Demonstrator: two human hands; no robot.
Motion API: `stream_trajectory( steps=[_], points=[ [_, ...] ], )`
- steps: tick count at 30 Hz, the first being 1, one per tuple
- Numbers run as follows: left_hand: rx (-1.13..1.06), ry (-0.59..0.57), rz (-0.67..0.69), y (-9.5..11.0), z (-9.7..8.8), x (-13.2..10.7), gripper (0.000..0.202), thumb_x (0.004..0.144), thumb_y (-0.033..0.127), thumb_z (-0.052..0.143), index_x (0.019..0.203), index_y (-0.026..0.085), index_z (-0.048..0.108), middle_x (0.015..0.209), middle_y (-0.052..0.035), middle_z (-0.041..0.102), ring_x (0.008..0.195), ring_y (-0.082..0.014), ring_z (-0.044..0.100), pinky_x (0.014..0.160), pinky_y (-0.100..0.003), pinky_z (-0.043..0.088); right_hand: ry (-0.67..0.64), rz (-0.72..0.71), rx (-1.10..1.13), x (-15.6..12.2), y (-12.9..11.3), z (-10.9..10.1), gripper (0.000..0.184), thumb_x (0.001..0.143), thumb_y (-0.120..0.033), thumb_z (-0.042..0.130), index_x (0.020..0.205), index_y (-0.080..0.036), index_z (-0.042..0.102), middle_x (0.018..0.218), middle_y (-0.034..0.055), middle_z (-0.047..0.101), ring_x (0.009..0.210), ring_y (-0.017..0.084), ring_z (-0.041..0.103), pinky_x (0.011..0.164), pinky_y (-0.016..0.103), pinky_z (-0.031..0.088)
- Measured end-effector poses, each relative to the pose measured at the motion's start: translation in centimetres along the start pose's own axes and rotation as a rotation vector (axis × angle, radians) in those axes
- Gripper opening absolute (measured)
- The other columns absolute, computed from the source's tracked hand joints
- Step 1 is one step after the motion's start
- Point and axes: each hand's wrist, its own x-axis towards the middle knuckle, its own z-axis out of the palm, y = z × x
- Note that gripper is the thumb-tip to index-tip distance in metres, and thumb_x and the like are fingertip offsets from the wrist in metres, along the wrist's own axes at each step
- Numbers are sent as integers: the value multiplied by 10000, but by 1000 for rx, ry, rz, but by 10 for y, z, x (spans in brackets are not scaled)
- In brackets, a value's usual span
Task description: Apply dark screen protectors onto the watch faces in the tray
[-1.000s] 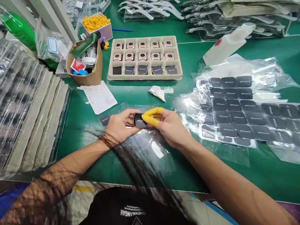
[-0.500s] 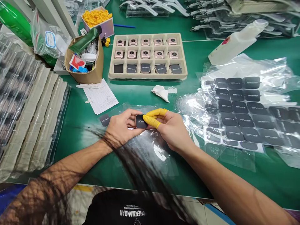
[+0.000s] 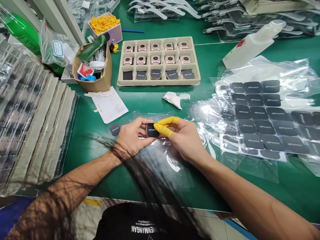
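Between my two hands is a small square watch case (image 3: 151, 130), its dark face printed with white lettering and turned up toward me. My left hand (image 3: 132, 136) grips its left side, thumb below and fingers behind. With yellow finger cots on thumb and forefinger, my right hand (image 3: 178, 131) pinches the upper right corner, covering part of the lettering. Under both hands lies clear plastic film (image 3: 165, 166). A loose dark printed film (image 3: 114, 129) rests just left of my left hand.
Beyond my hands stands a cream tray (image 3: 160, 82) of pink watch cases. Sheets of dark printed films (image 3: 257, 113) spread at right beside a white bottle (image 3: 250, 46). Stacked trays (image 3: 45, 133) rise at left, near a cardboard box (image 3: 100, 80) and a paper slip (image 3: 110, 105).
The whole view has shifted slightly. Both hands keep the same hold on the watch case, with almost no movement of the fingers.
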Motion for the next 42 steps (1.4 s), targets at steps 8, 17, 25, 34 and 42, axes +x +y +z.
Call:
stream_trajectory(
  steps=[8, 17, 25, 34, 42],
  points=[
    [-52, 10, -41, 0, -1, 3, 501, 684, 212, 949, 1137, 213, 735, 1024, -50, 841, 827, -211, 842, 792, -291, 697, 53, -226, -376, -3, 2, -2, 503, 793, -586, 880, 1198, -315, 753, 1232, 102, 706, 901, 255, 741, 730, 444, 673],
    [-270, 82, -147, 1, -5, 6, 605, 536, 152, 1000, 1062, 194, 705, 945, -29, 798, 753, -161, 793, 725, -245, 644, -26, -765, -1141, 9, 8, -19, 458, 1028, -532, 595, 1480, -484, 656, 1753, 70, 352, 1580, 509, 298, 1222, 812, 279],
    [-198, 121, -160, 9, -7, -1, 671, 506, 287, 1035, 1058, 232, 657, 1011, -67, 800, 863, -240, 814, 827, -365, 688, 185, -789, -1056, 12, 7, 5, 420, 1052, -518, 554, 1389, -344, 735, 1629, 156, 549, 1501, 498, 429, 1137, 750, 395],
    [467, 369, 201, 46, -81, 96, 634, 602, 441, 1058, 1112, 231, 746, 848, 26, 597, 869, -193, 660, 890, -343, 572, 104, -860, -1166, 17, 13, 17, 353, 1001, -422, 649, 1285, -300, 821, 1363, 219, 743, 1239, 446, 646, 955, 638, 556],
    [935, 278, 147, 63, -121, 197, 493, 700, 481, 1011, 1017, 215, 743, 831, 0, 642, 1000, -259, 609, 1108, -445, 480, 33, -802, -1189, 18, 9, 15, 414, 1046, -456, 524, 1331, -328, 795, 1435, 192, 734, 1288, 435, 652, 964, 652, 558]
  ],
)
